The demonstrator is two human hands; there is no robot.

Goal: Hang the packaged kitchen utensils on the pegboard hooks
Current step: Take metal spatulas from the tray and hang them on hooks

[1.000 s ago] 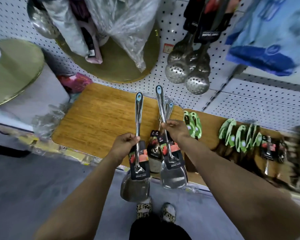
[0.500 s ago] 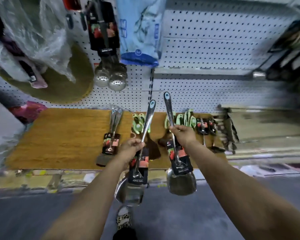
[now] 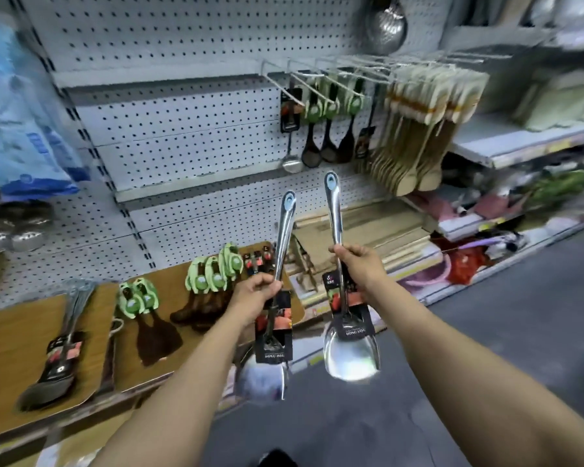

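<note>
Left grip: left hand [image 3: 255, 294] clenched round the handle of a steel spatula [image 3: 270, 318], blade down, hang-hole end up, probably so the hole can go straight onto a hook.
Right grip: right hand [image 3: 359, 266] wrapped round the handle of a second steel spatula [image 3: 343, 298], held the same way, a little higher and nearer the pegboard [image 3: 182, 129].
Where they are: both spatulas are in the air in front of the shelf, well below the wire hooks [image 3: 317, 75], not yet hung.
Look of them: shiny metal, pale blue hanging tab at the handle tip, black-and-red card sleeve over the neck above the blade.
Shelf stock, left: more carded spatulas [image 3: 59, 352] lie flat on the wooden board [image 3: 7, 348], waiting their turn, I'd guess.
Hooks, right: green-carded dark ladles [image 3: 327, 129] and wooden spatulas [image 3: 418, 136] hang there; which hook is free is hard to tell through the blur.
</note>
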